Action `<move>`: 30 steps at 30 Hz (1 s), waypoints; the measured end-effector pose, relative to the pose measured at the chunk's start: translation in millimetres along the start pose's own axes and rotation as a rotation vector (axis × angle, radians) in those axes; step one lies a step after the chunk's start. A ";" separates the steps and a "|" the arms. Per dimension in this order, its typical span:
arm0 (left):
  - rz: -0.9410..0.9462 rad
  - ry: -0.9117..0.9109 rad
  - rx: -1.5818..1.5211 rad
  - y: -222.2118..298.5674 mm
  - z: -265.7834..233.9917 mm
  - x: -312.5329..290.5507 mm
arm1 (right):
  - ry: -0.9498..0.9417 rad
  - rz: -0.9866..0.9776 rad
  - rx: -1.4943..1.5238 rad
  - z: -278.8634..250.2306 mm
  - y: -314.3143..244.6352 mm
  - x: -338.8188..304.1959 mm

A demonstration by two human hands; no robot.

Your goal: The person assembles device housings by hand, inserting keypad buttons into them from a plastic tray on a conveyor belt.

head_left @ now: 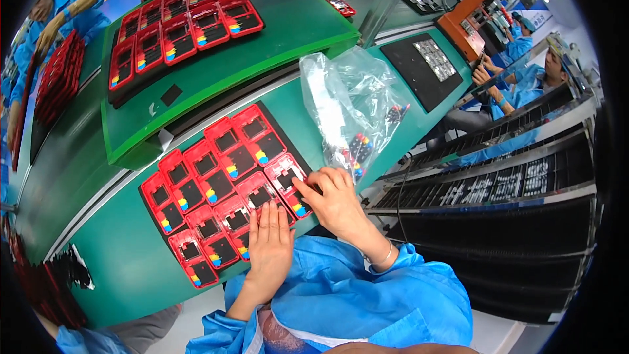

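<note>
A black tray (288, 141) on the green bench carries two rows of red plastic housings (206, 165), each with a dark square window and blue and yellow pieces at one end. My left hand (270, 249) lies flat, fingers stretched out together, over the lower edge of the near-row housings. At the right end of that row, my right hand (337, 203) touches a red housing (285, 172) with its thumb extended onto the inner part. Its other fingers bend beside the tray edge, apart from the thumb. I see nothing held in either hand.
Beyond the tray lies a clear plastic bag (354, 105) with small coloured parts. A raised green platform (288, 39) bears another tray of red housings (190, 23). A black board with metallic pieces (436, 59) sits at the right. Racks (485, 187) stand beside me; co-workers in blue work around.
</note>
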State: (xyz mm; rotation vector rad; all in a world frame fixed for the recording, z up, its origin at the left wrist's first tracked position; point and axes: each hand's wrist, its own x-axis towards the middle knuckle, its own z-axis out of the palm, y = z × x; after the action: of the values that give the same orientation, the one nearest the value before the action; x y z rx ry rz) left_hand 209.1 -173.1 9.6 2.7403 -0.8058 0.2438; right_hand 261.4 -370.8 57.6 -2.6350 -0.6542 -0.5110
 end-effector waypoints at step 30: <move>0.142 -0.071 0.185 15.4 2.6 36.1 | 0.007 -0.163 -0.134 2.5 21.5 -27.3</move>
State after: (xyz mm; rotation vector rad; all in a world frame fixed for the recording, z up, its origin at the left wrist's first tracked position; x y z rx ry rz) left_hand 230.8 -204.5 18.9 2.8799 -1.0474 0.2634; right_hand 250.4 -397.3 38.0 -2.7163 -0.8660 -0.6309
